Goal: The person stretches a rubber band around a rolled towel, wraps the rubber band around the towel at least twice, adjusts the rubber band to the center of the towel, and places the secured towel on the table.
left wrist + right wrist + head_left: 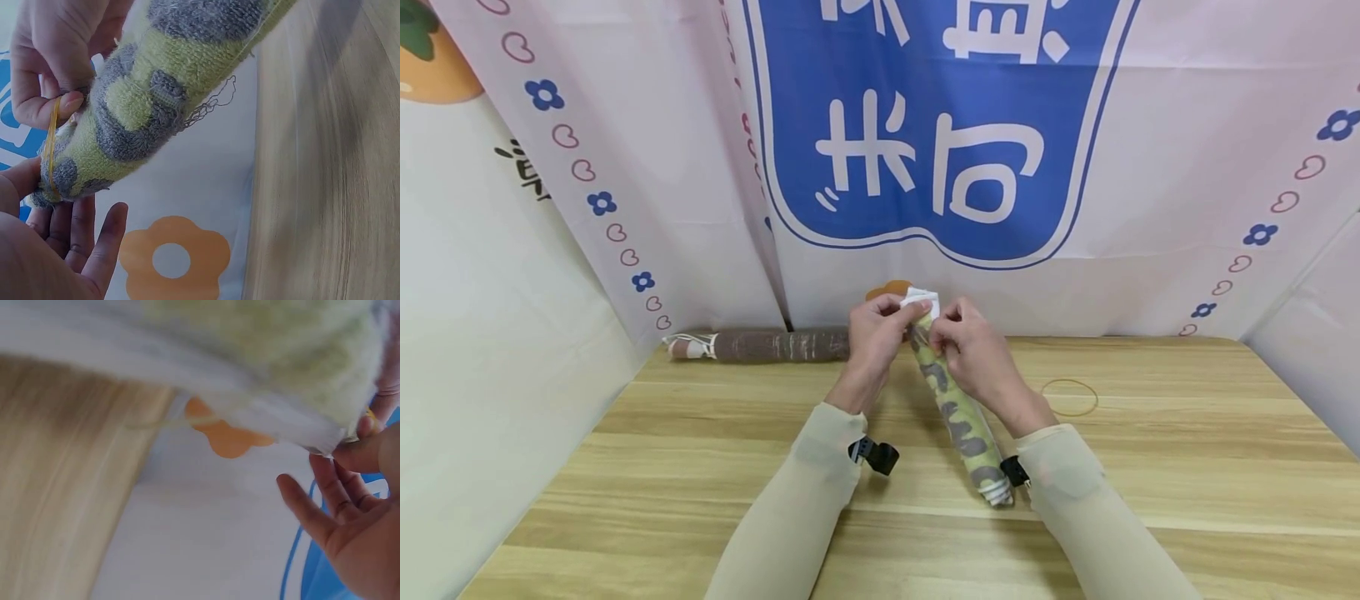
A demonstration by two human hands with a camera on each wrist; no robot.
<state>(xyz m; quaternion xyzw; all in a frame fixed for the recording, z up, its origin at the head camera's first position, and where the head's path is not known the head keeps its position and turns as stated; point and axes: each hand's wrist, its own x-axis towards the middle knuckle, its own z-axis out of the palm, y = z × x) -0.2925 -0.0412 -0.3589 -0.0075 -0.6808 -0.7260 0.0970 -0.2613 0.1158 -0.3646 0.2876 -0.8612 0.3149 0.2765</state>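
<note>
A rolled towel [957, 412], yellow-green with grey patches, slants over the table with its far end raised. My left hand [880, 329] pinches that far end, where white cloth shows. A yellow rubber band [52, 147] loops around this end in the left wrist view. My right hand [973, 346] is bent close beside it and pinches the band, drawing it out from the cloth. In the right wrist view, the towel's pale edge [269, 412] is blurred, and part of the band is hidden by fingers. Loose threads hang from the towel in the left wrist view.
A dark brown roll [775, 346] with a tied light end lies along the wall, at the table's back left. Another rubber band [1097, 398] lies on the wooden table [1187, 467] to the right. A printed cloth [1150, 275] hangs directly behind.
</note>
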